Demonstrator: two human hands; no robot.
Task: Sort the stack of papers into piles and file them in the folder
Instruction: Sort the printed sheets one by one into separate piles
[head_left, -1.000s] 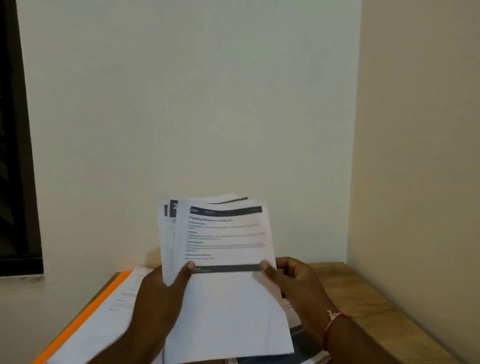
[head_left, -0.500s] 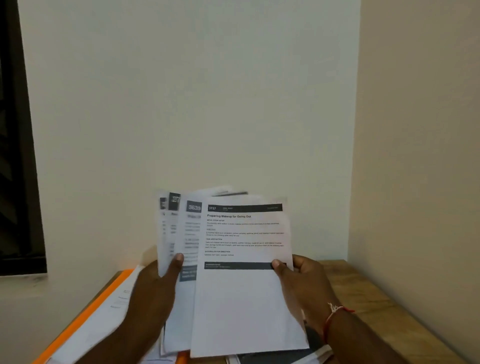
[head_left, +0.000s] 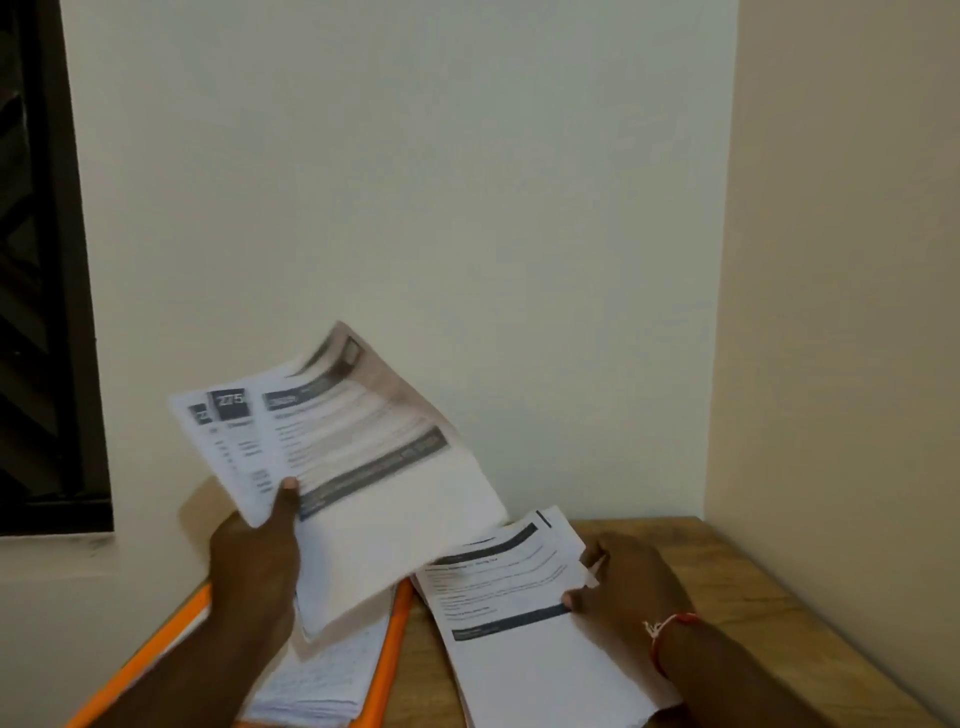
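Left hand (head_left: 254, 566) high, gripping — right hand (head_left: 628, 582) low, pinching.
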